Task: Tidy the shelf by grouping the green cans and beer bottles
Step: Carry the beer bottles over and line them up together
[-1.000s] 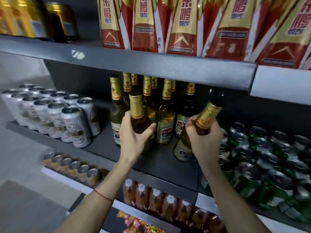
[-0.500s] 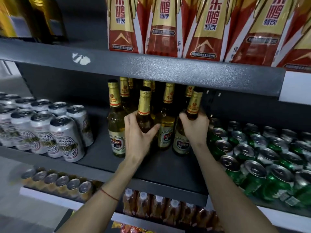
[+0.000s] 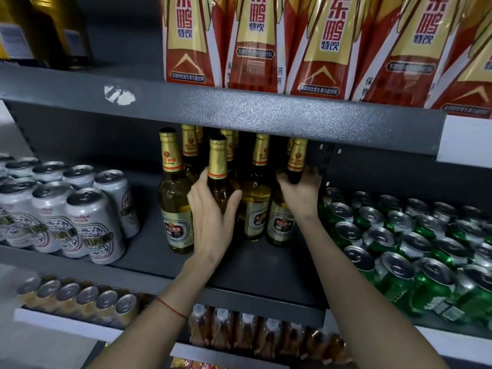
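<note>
Both bottles now stand upright in the group, while half a second ago the right one was only just coming straight and a second ago it leaned strongly to the right. The left hand (image 3: 213, 222) wraps its grip around the shoulder of the front beer bottle (image 3: 218, 179), thumb on the right side and fingers on the left. The right hand (image 3: 300, 190) closes its grip around the neck base of the right beer bottle (image 3: 283, 217), which stands at the right end of the bottle cluster (image 3: 255, 187), near the green cans (image 3: 394, 249).

I judge the step to be the setting down of these two bottles into the group. To do it well, each base should sit flat on the shelf board (image 3: 266, 267) before the fingers loosen, and the bottles should be pushed close to their neighbours slowly, because glass against glass can chip or tip. The upper shelf edge (image 3: 266, 110) hangs low over the caps, so lifting must stay small.

The bottles are smooth glass with amber liquid, long necks in gold foil and glossy oval labels. The green cans are thin metal with silver tops and pull tabs; some at the front right edge lie tilted and look easy to roll. White patterned cans (image 3: 87, 222) stand at the left part of the same shelf. The shelf metal is dark grey with a grainy surface.
</note>
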Tool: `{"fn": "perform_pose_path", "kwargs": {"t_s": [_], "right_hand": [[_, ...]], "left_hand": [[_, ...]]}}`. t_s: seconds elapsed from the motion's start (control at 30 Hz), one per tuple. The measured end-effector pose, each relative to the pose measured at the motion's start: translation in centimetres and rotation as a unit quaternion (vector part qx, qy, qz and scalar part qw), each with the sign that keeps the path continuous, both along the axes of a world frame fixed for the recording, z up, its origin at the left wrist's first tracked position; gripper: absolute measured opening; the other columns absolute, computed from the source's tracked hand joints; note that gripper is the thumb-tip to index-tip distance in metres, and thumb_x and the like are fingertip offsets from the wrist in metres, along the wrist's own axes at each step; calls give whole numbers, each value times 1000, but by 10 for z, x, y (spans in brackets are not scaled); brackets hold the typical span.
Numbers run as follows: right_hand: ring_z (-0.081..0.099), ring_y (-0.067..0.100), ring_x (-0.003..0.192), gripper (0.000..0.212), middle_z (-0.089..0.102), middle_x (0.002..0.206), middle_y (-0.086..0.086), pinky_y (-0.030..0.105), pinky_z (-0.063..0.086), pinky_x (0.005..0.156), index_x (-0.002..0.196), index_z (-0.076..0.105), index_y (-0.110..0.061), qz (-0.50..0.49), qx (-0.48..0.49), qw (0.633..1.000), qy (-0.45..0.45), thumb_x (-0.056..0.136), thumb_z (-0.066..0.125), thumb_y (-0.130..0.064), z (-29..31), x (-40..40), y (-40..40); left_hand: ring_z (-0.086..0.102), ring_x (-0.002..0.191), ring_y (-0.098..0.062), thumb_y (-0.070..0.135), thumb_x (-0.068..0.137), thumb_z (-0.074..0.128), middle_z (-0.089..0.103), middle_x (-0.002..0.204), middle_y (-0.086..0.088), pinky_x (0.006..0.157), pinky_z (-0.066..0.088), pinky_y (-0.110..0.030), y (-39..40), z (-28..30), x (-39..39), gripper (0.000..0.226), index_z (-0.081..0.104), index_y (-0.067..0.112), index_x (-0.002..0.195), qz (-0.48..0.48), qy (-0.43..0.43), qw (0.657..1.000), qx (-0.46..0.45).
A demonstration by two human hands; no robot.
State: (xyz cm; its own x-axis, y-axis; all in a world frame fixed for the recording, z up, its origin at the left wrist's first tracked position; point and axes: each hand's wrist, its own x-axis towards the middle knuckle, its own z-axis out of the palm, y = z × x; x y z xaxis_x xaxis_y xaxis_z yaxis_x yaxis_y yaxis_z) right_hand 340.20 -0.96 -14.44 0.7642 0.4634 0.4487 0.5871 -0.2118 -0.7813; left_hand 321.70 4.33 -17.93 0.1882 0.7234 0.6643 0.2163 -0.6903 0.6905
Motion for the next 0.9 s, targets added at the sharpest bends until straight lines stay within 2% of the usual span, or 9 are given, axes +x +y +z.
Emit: {"fn": "perform_pose_path", "kwargs": {"t_s": [0.13, 0.2, 0.3, 0.37, 0.43, 0.5, 0.63, 0.77, 0.9], "right_hand": [[53, 38, 119, 57, 62, 122, 17, 42, 37, 106, 120, 62, -3, -9, 0, 1000, 6, 84, 73, -46, 1, -2, -3], [60, 34, 115, 69, 65, 116, 12, 50, 46, 104, 118, 62, -7, -3, 24, 1000, 16, 77, 71, -62, 1, -3, -6], [64, 28, 110, 75, 67, 111, 6, 50, 51, 96, 117, 62, -12, 4, 17, 1000, -3, 76, 64, -75, -3, -3, -16], [61, 25, 113, 69, 67, 114, 6, 47, 49, 99, 121, 62, -11, 4, 10, 1000, -27, 82, 62, -68, -2, -11, -31], [54, 24, 120, 61, 62, 122, 9, 37, 44, 105, 128, 58, -9, 14, 10, 999, -29, 87, 66, -53, -3, -19, -51], [51, 21, 120, 50, 57, 124, 8, 30, 43, 102, 130, 56, -10, 35, -2, 999, -33, 91, 70, -39, -3, -27, -78], [64, 13, 99, 23, 66, 107, 2, 32, 56, 85, 115, 65, -18, 104, -3, 994, -32, 94, 70, -25, 3, -33, -154], [69, 4, 92, 11, 73, 98, -13, 25, 55, 78, 105, 72, -25, 128, -31, 991, -16, 97, 66, -20, 16, -27, -268], [71, 10, 90, 12, 74, 98, -14, 29, 56, 75, 100, 72, -33, 76, -31, 996, -17, 98, 64, -24, 25, -17, -406]], "left_hand": [[41, 130, -12, 34, 91, 75, 51, 140, -7, 110, 31, -21, -1, 3, -2, 80, 32, 13, 155, -5, -2, 1000, -11], [40, 140, -17, 36, 89, 77, 47, 149, -9, 114, 26, -16, -3, 2, -3, 89, 27, 10, 158, -10, 6, 1000, -20], [37, 146, -27, 27, 92, 75, 43, 154, -17, 122, 29, -29, -9, 0, -7, 84, 28, 2, 157, 9, 0, 1000, 17], [41, 141, -30, 19, 93, 71, 47, 148, -19, 120, 33, -37, -20, 3, -12, 68, 40, -1, 150, 31, -20, 997, 66], [45, 133, -29, 14, 91, 70, 52, 138, -18, 115, 35, -33, -36, 7, -13, 52, 52, 1, 139, 26, -36, 994, 97], [51, 125, -27, 11, 90, 70, 57, 128, -14, 109, 39, -29, -54, 13, -9, 43, 57, 5, 130, -21, -26, 995, 97], [68, 97, -12, 11, 92, 71, 68, 102, 3, 85, 55, -27, -103, 23, 16, 34, 59, 16, 123, -209, -5, 978, 0], [69, 82, -4, 8, 92, 71, 72, 85, 12, 69, 48, -13, -181, 29, 60, 25, 62, 17, 113, -338, -4, 938, -71], [71, 80, -13, 24, 89, 63, 73, 87, 0, 69, 52, -21, -274, 25, 113, 12, 64, 26, 101, -445, 2, 886, -133]]}}
